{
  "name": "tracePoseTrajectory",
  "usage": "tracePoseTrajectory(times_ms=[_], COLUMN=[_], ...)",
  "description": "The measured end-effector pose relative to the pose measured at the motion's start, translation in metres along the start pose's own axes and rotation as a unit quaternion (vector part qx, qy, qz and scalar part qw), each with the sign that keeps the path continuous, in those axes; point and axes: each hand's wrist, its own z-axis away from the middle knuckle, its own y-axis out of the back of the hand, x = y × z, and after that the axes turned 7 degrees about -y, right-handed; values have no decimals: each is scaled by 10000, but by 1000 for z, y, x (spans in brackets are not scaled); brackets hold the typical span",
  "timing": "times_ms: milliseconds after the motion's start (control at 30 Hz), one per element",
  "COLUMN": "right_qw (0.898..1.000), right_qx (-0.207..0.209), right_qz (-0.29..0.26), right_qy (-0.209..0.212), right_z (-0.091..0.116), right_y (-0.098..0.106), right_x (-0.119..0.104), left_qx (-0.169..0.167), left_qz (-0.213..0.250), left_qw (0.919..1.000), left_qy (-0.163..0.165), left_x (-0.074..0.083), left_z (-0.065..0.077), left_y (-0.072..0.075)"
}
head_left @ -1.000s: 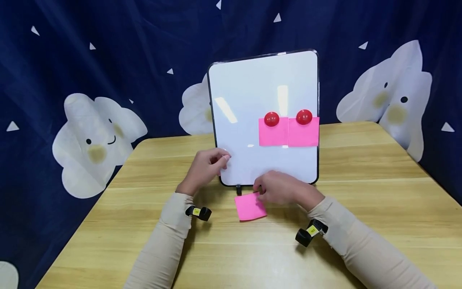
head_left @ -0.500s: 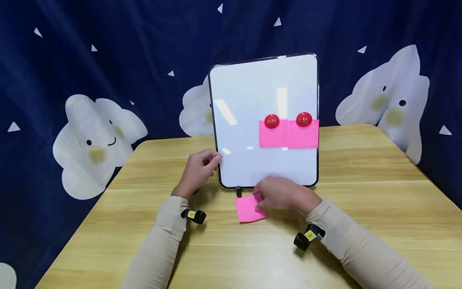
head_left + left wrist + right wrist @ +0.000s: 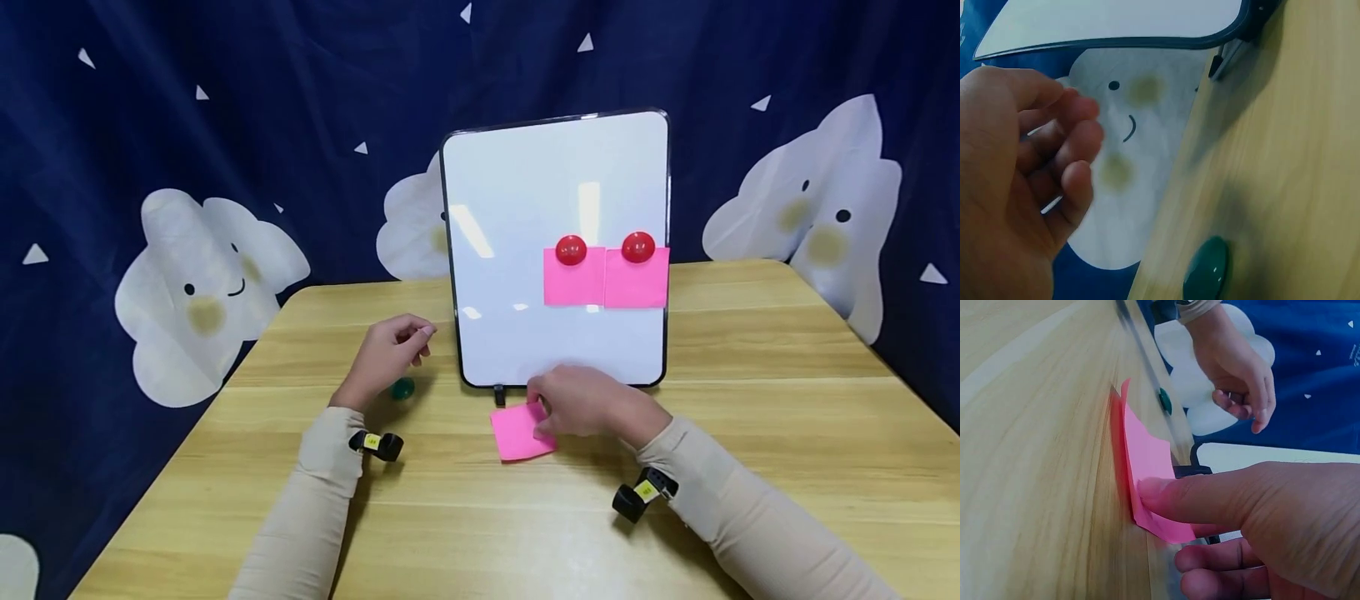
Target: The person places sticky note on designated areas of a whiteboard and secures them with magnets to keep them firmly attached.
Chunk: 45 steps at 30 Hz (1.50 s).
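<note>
In the head view my right hand [image 3: 585,402] pinches a pink sticky note [image 3: 517,433] by its right side, just in front of the whiteboard. The right wrist view shows the thumb lying flat on the note [image 3: 1147,456], which stands tilted off the tabletop with one edge near the wood. My left hand [image 3: 386,354] hovers left of the board, its fingers loosely curled around nothing. Close below it, a round green magnet [image 3: 402,388] lies on the table; the left wrist view also has this magnet [image 3: 1207,269] at the bottom.
The whiteboard [image 3: 510,200] stands upright on small black feet [image 3: 499,395]. Two pink sticky notes [image 3: 573,287] hang side by side on its right half, each under a red magnet [image 3: 571,250]. Behind the wooden table [image 3: 465,517] is a dark blue curtain [image 3: 337,67] with clouds.
My left hand has moved left, away from the board's lower left edge, uncovering the green magnet. The right hand keeps its pinch on the sticky note, almost in place.
</note>
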Motion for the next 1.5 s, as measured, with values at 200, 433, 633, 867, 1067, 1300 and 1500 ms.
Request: tracePoseTrajectory(times_ms=[200, 433, 633, 867, 1067, 1300, 1500], right_qw=[9987, 9991, 9995, 9997, 9997, 9998, 9997], right_qx=[263, 149, 2, -114, -215, -214, -242], right_qz=[55, -22, -32, -12, -33, 11, -72], right_qy=[427, 403, 313, 206, 115, 34, -15], right_z=[-1, -1, -2, -2, -1, -1, 0], right_y=[0, 1, 1, 1, 2, 2, 2], right_x=[0, -1, -1, 0, -1, -3, -3], left_qx=[-756, -1164, -1226, -1361, -1558, -1760, -1870], left_qz=[-351, -567, -607, -640, -974, -1107, -929], left_qw=[9952, 9888, 9859, 9829, 9773, 9706, 9692], left_qy=[506, 747, 963, 1064, 1057, 1214, 1306], left_x=[-4, -15, -24, -31, -34, -36, -41], left_z=[4, 7, 8, 8, 12, 14, 17], left_y=[9, 19, 25, 30, 33, 36, 40])
